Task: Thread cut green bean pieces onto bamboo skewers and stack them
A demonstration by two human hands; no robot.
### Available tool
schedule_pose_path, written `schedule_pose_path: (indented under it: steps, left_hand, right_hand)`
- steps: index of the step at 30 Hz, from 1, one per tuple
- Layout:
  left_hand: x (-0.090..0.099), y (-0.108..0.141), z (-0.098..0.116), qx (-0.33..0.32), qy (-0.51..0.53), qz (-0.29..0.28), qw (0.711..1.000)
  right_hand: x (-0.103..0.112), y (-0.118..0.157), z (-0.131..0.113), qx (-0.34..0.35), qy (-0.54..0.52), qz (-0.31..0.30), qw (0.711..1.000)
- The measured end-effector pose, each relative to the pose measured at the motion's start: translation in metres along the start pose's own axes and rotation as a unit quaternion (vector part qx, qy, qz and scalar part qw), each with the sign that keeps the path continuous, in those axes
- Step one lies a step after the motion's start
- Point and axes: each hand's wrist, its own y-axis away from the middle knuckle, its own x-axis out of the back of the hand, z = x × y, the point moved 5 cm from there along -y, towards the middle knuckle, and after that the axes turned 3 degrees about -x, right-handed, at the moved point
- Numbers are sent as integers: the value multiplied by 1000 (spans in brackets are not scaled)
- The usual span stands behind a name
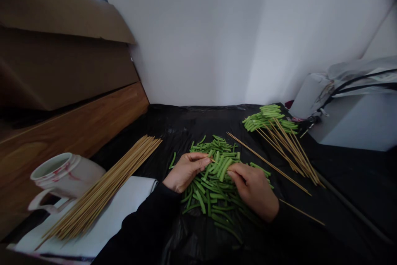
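Over a loose pile of cut green beans (217,199), my two hands work close together. Several bean pieces (223,166) sit side by side in a row between them, threaded on a thin bamboo skewer (302,212). My left hand (187,170) is closed, thumb and forefinger pinching the skewer's tip end at the left of the row. Closed at the row's right end, my right hand (256,190) grips the skewer, whose tail sticks out behind the wrist; its fingertips touch the last bean piece. The skewer's middle is hidden by that hand.
A thick bundle of bare skewers (108,186) lies at left on white paper (136,194), beside a tipped mug (74,174). Filled bean skewers (266,118) are stacked at back right. Two loose skewers (269,163) lie nearer. A cardboard box (68,62) and a pale box (353,120) flank the black sheet.
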Motion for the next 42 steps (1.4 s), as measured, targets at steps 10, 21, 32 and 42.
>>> schedule_pose_path:
  steps: [10, 21, 32, 42]
  left_hand:
    - [-1, 0, 0, 3, -11, -5, 1000]
    - [-5, 1, -2, -2, -47, -26, 999]
    - [-7, 0, -1, -9, -57, -23, 998]
    - [-9, 1, 1, -15, -57, -51, 997]
  right_hand:
    - [-1, 2, 0, 14, 24, 6, 1000]
    - [-3, 2, -2, 11, 10, -3, 1000]
    - [-1, -2, -4, -1, -1, 7, 1000]
    - [1, -3, -1, -21, 2, 13, 1000]
